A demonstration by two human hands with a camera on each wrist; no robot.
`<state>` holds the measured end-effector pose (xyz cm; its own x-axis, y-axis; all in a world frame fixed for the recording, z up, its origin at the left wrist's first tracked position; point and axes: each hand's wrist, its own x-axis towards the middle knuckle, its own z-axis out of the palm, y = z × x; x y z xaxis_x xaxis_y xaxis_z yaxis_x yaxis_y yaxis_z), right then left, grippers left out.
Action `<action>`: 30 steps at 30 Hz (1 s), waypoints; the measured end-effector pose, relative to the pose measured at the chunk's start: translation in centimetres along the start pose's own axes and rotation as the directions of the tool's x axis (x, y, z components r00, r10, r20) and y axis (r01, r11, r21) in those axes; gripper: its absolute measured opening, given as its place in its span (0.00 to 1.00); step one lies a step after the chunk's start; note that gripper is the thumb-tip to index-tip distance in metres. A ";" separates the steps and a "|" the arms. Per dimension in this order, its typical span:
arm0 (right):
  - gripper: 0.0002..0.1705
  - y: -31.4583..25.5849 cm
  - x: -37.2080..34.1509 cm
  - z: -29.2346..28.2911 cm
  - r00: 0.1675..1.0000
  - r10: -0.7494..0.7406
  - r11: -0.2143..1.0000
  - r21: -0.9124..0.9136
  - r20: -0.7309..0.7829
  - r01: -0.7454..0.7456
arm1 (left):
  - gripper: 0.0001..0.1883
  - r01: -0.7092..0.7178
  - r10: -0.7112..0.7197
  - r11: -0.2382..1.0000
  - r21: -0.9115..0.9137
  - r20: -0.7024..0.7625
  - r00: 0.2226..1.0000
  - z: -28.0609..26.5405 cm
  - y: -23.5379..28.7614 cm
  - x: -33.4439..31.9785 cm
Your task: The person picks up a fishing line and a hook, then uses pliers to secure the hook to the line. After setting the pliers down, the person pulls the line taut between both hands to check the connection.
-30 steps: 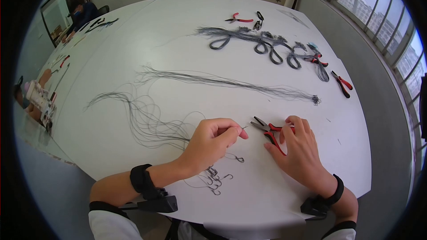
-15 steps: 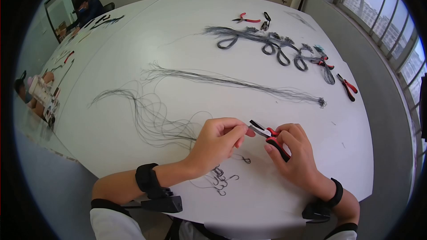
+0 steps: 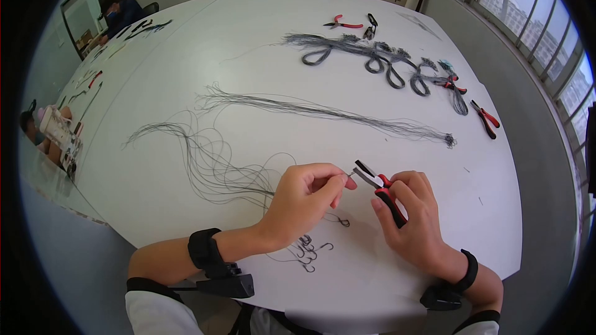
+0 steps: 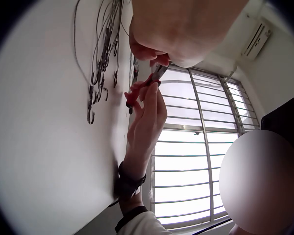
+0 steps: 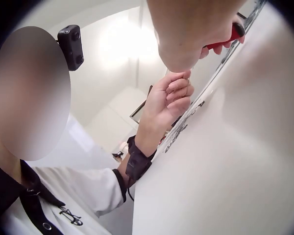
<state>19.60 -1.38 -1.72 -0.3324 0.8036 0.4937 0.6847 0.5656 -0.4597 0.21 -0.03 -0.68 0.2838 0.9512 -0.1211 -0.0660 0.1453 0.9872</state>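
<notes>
While the left hand [image 3: 290, 201] stays where it was a moment earlier in the head view, its fingers [image 3: 320, 174] pinching a thin dark piece [image 3: 352, 174], the right hand [image 3: 417, 220] has drawn the pliers [image 3: 389, 201] slightly back. Half a second ago their tips met the left fingertips; now they sit just beside them, the jaws parted — and the red-and-black handles are gripped in the right hand's curled fingers. The pliers are above the bench [image 3: 397, 273], to the right of the left hand. Near that hand's wrist, hooks [image 3: 307, 251] lie in a small cluster, while loose curling lines [image 3: 186, 136] spread out to the left. A straighter bundle [image 3: 310, 111] crosses the bench beyond, and looped bundles [image 3: 391, 74] lie farther off, all unmoved on the bench. In the left wrist view, the left hand fills the top, the pliers reach up to its fingers from the right hand, and the hooks show on the white surface; what is pinched is too small to tell. In the right wrist view, a red handle shows beneath the right hand, its jaws hidden — the left hand's curled fingers appear beyond.
</notes>
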 end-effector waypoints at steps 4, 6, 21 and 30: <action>0.10 -0.1 -0.1 0.0 0.999 -0.025 1.000 -0.010 0.028 0.025 | 0.10 -0.044 0.044 0.998 0.040 -0.002 0.999 0.1 -0.3 0.0; 0.10 -0.2 -0.1 0.0 0.999 -0.019 1.000 -0.022 0.040 0.020 | 0.10 -0.056 0.056 0.997 0.055 -0.003 0.998 0.2 -0.2 -0.1; 0.09 -0.2 -0.1 0.2 1.000 -0.006 0.999 0.038 0.026 0.005 | 0.09 -0.072 0.073 0.992 0.100 0.000 0.997 0.2 -0.3 -0.1; 0.10 -0.1 0.1 0.1 0.999 -0.021 0.998 0.057 0.035 0.019 | 0.09 -0.151 0.146 0.954 0.261 0.039 0.989 0.1 -0.4 -0.1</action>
<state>19.46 -1.32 -1.74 -0.3694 0.7977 0.4767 0.6403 0.5903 -0.4915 0.33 -0.24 -1.09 0.3078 0.9510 0.0286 0.1436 -0.0762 0.9867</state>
